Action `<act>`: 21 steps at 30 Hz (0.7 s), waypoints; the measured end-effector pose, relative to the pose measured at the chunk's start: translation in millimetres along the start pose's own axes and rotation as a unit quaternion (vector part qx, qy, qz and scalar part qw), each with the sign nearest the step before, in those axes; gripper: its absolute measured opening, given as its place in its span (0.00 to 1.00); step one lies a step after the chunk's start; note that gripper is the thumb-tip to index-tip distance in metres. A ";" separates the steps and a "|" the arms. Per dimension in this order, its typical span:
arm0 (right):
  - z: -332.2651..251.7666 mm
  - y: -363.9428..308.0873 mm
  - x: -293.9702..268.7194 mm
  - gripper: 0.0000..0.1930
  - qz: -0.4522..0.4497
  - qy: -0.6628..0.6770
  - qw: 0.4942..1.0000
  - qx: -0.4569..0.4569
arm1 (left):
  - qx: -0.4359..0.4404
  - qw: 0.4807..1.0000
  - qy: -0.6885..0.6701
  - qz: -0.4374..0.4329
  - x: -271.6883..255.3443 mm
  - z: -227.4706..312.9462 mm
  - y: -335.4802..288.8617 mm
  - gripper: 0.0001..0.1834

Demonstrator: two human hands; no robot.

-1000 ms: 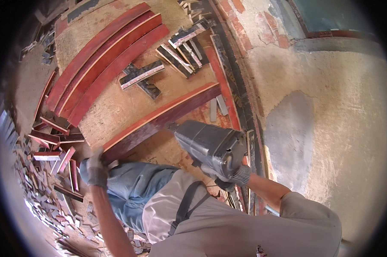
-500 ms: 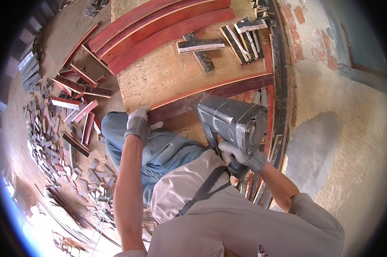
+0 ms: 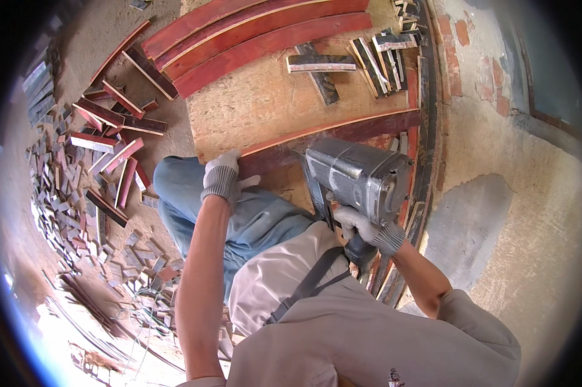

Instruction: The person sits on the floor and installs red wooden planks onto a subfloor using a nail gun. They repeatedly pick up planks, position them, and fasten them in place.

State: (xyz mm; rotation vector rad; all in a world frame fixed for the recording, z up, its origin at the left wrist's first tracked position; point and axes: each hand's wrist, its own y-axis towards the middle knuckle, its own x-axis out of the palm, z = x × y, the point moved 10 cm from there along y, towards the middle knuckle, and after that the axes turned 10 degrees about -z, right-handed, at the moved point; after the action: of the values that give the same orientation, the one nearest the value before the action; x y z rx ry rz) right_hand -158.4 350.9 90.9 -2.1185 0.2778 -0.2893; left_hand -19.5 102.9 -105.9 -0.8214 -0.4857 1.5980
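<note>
My left hand (image 3: pixel 221 178), in a grey knit glove, is closed around the left end of a long red board (image 3: pixel 271 156), just above my bent knee. The board stands on edge along the near side of a plywood panel (image 3: pixel 233 116). My right hand (image 3: pixel 367 229), gloved too, grips the handle of a black and grey nail gun (image 3: pixel 355 173). The tool's nose points at the near face of the board; whether it touches cannot be made out. Part of the board's right stretch lies behind the tool.
Curved red boards (image 3: pixel 265 39) lie at the panel's far side. Short wood strips (image 3: pixel 322 63) rest on it, some crossed. Red and black offcuts (image 3: pixel 120 106) and a heap of small wood blocks (image 3: pixel 65 200) cover the floor at left. A patched wall (image 3: pixel 478 142) rises at right.
The whole scene has shifted slightly to the right in view as my head moved. Both hands keep their grips, and the nail gun stays at the board.
</note>
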 end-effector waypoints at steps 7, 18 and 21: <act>6.6 5.1 16.3 0.11 -0.010 0.016 1.000 0.012 | -0.009 0.975 0.221 0.015 -18.1 55.4 -25.2 0.31; 11.3 12.9 24.9 0.08 -0.009 0.019 1.000 0.013 | -0.002 0.994 0.112 0.000 -17.5 55.6 -24.2 0.36; 6.0 10.4 26.2 0.08 -0.013 0.028 1.000 0.001 | -0.021 0.979 0.201 -0.021 -12.4 59.6 -22.8 0.36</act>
State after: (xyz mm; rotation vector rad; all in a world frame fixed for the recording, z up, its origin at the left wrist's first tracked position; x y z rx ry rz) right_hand -132.6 342.1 81.5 -2.1151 0.2824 -0.3642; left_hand -47.7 103.4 -47.3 -1.1277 -0.2451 1.3407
